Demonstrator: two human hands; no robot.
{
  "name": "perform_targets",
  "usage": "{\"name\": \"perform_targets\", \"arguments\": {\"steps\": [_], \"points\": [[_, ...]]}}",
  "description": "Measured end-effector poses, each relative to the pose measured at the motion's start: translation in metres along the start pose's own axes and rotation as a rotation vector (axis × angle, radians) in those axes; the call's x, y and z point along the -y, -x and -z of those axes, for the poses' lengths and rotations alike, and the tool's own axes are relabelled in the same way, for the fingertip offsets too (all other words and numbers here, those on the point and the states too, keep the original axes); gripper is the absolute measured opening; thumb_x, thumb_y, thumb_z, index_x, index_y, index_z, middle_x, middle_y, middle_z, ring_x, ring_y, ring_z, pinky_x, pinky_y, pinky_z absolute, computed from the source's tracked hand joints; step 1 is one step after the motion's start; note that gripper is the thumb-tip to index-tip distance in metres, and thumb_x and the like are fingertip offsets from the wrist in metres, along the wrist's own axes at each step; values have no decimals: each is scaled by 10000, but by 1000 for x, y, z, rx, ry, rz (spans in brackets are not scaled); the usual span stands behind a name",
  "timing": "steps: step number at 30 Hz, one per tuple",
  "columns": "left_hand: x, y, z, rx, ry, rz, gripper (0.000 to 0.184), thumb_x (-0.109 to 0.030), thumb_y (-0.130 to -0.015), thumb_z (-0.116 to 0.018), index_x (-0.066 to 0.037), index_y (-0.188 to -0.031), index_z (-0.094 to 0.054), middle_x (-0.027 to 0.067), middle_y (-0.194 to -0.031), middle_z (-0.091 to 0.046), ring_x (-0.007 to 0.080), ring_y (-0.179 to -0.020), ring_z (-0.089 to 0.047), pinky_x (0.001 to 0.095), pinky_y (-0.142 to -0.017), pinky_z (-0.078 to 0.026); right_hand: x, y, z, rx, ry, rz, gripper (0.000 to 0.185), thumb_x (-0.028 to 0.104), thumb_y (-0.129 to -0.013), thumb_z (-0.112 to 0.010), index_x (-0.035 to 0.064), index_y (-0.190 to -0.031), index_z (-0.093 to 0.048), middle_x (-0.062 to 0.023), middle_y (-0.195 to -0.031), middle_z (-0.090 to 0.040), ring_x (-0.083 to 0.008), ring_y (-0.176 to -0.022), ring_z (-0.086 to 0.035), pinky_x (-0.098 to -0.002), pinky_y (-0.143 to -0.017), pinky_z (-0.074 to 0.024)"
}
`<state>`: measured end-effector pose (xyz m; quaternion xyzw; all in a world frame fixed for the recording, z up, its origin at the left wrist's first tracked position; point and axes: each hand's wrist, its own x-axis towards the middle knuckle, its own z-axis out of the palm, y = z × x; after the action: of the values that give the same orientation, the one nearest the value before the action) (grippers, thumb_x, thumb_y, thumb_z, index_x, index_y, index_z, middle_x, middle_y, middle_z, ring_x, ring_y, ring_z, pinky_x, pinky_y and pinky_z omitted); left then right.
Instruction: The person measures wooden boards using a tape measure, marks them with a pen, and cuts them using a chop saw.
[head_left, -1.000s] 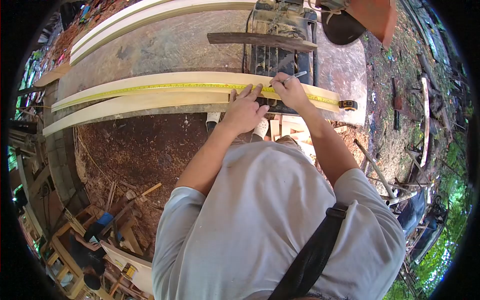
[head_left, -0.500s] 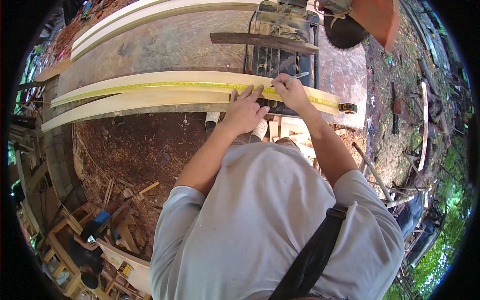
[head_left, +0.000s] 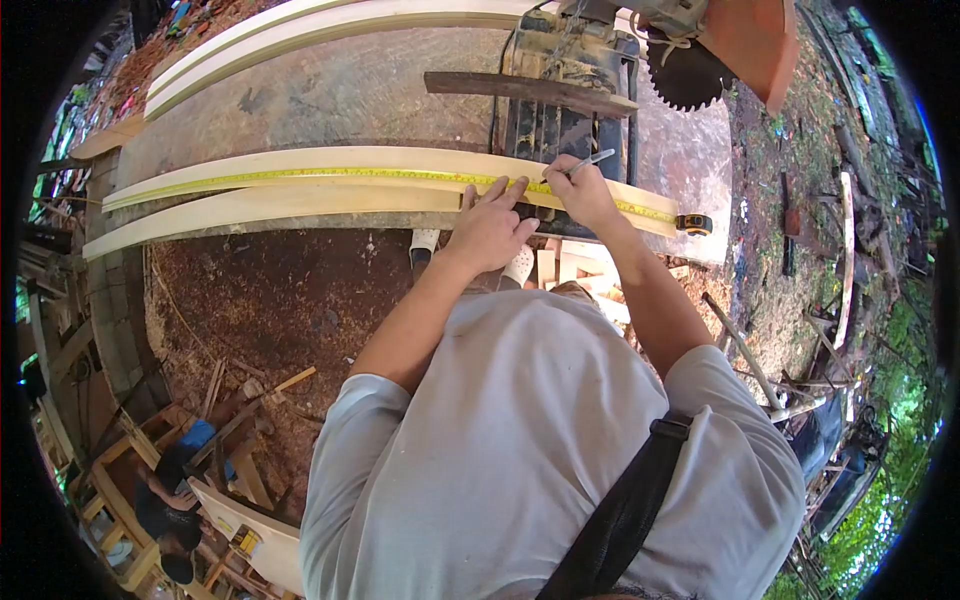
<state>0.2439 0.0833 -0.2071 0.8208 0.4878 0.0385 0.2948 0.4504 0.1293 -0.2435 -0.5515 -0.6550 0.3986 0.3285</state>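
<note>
Stained tabletop (head_left: 340, 90) (littered ground (head_left: 260, 300)) | left hand (head_left: 488, 238) spread | right hand (head_left: 586, 197) pinching pen (head_left: 601, 157)

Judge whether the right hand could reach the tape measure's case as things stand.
Probably yes: the case lies uncovered at the right end of the board, though the right hand holds a pen.

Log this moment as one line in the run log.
left hand: resting on tape and board | right hand: holding pen over board | tape: stretched along board | saw blade: apart from hands
</note>
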Motion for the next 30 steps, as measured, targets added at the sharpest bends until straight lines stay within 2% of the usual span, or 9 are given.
{"name": "perform_targets", "arguments": {"steps": [9,11,14,20,22,26,28,29,30], "points": [[-2,1,2,33,-4,21,535,-411,-991,-463,22,-825,-729,105,-1586,-317,328,-1462,-275,619,-1158,-201,9,1,6,81,29,-83,157,127,-883,-586,13,-946,-674,-209,-843,-682,-338,-778,-681,-406,-696,-524],[-2,-1,3,41,-11,23,538,-414,-993,-459,19,-827,-730,102,-1589,-312,326,-1466,-268,618,-1160,-198,23,9,8,6,481,236,176,110,-876,-577,39,-1012,-663,-199,-902,-679,-373,-825,-660,-435,-734,-520],[0,0,5,73,-30,25,539,-416,-994,-454,17,-834,-731,94,-1598,-293,325,-1470,-257,615,-1165,-190,22,31,35,-15,302,163,205,99,-864,-588,63,-1057,-647,-193,-952,-671,-397,-882,-640,-460,-791,-507],[-9,3,4,61,8,58,549,-420,-1002,-427,24,-911,-738,81,-1607,-274,312,-1469,-263,613,-1160,-198,-53,68,138,-252,947,-52,341,349,-873,-699,82,-1081,-656,-211,-1043,-692,-407,-993,-653,-483,-859,-493],[-11,-1,4,87,-49,82,541,-425,-1008,-412,-2,-961,-746,73,-1614,-257,302,-1472,-258,609,-1157,-206,-44,71,167,18,866,-413,380,374,-859,-721,47,-1040,-652,-197,-909,-706,-372,-910,-678,-453,-803,-517],[-7,-12,5,120,-70,103,533,-432,-1007,-403,-30,-999,-752,125,-1572,-335,312,-1463,-275,594,-1163,-201,-59,59,192,233,820,-560,500,493,-838,-722,12,-973,-700,-193,-842,-711,-363,-840,-696,-436,-762,-531],[8,-13,3,-23,164,136,478,-393,-988,-460,-23,-1176,-697,158,-1445,-510,353,-1348,-458,536,-1104,-333,-78,58,199,242,812,-490,510,514,-834,-720,15,-939,-722,-189,-814,-706,-339,-785,-693,-420,-738,-531],[15,-9,11,-26,161,135,478,-393,-988,-460,-23,-1176,-697,158,-1445,-510,353,-1348,-458,536,-1104,-333,-80,56,204,297,735,-532,525,511,-808,-738,19,-991,-716,-189,-830,-710,-335,-792,-696,-420,-735,-536],[28,-1,23,-109,363,215,460,-370,-981,-490,-17,-1210,-676,165,-1298,-603,345,-1222,-552,487,-1020,-410,-82,53,207,352,659,-573,552,507,-782,-756,23,-1042,-710,-188,-847,-714,-331,-799,-700,-420,-731,-541]]}}
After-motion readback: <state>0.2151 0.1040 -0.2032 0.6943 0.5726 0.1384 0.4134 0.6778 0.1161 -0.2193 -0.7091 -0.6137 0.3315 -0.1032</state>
